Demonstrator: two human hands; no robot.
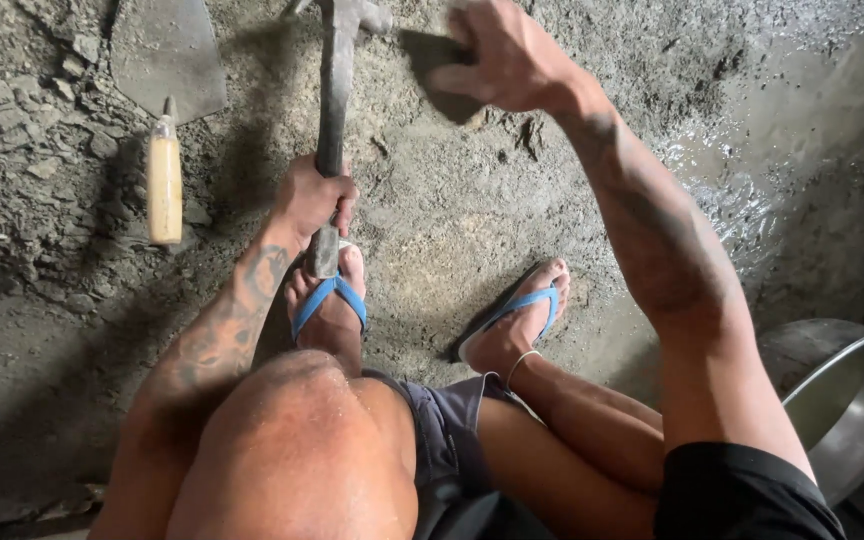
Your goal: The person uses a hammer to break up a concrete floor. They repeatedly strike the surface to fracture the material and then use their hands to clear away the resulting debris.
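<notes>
Left grip: left hand closed around hammer handle.
Right grip: right hand clasping a dark stone.
Nearby: trowel on rubble floor; metal basin.

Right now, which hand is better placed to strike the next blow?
The left hand: its fingers are wrapped around the hammer handle. The right hand holds a dark flat piece.

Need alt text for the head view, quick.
A squatting person's left hand grips a hammer by its handle while the right hand holds a dark flat piece on rough grey ground. A wooden-handled trowel lies left; a metal basin sits right.
</notes>
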